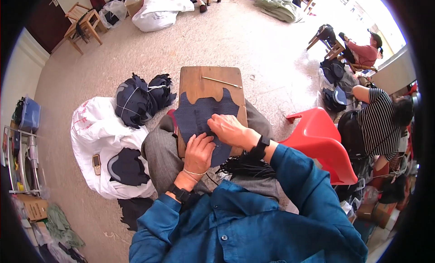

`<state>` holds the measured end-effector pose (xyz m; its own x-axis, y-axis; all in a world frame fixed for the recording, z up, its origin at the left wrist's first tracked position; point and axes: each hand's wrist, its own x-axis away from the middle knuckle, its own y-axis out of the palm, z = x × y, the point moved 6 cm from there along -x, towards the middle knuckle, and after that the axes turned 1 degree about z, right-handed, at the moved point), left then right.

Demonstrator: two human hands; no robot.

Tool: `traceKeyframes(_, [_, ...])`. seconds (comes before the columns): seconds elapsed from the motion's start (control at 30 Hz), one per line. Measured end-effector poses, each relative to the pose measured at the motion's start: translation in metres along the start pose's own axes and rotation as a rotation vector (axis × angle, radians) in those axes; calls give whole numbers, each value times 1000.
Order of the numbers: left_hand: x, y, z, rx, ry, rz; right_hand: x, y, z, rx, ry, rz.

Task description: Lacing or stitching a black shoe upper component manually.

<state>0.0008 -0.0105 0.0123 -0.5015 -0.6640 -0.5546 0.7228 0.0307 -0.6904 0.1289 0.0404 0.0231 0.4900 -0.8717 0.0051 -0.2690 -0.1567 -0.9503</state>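
Observation:
A dark blue fabric piece [195,115] with curved, pointed cut edges lies over a wooden board [210,74] across my lap. My left hand [198,152] rests on its lower part, fingers bent and thumb drawn in, gripping the cloth. Just above and to the right, my right hand [229,128] is closed in a pinch on the same piece; anything small between its fingertips is hidden. Toward the board's far end lies a thin metal rod [222,82], slanting, touched by neither hand. A bundle of black cords [247,167] hangs below the board's near right corner.
Tied bundles of dark fabric pieces [133,102] sit left of my knees. Beside them, a white sack [97,122] carries a mobile phone [96,164] and a dark piece [128,167]. To my right stands a red plastic chair [319,131], near a person in a striped top [378,122].

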Motion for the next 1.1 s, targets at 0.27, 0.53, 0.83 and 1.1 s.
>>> traceKeyframes(0.27, [3, 5, 0, -30, -1, -51, -3, 6, 15, -344, 19, 248])
traceKeyframes(0.53, [2, 1, 0, 30, -28, -58, 10, -1, 18, -296, 15, 188])
traceKeyframes(0.83, [3, 3, -1, 28, -10, -73, -15, 0, -1, -480, 25, 317])
traceKeyframes(1.1, [4, 9, -5, 26, -32, -92, -17, -15, -21, -765, 67, 327])
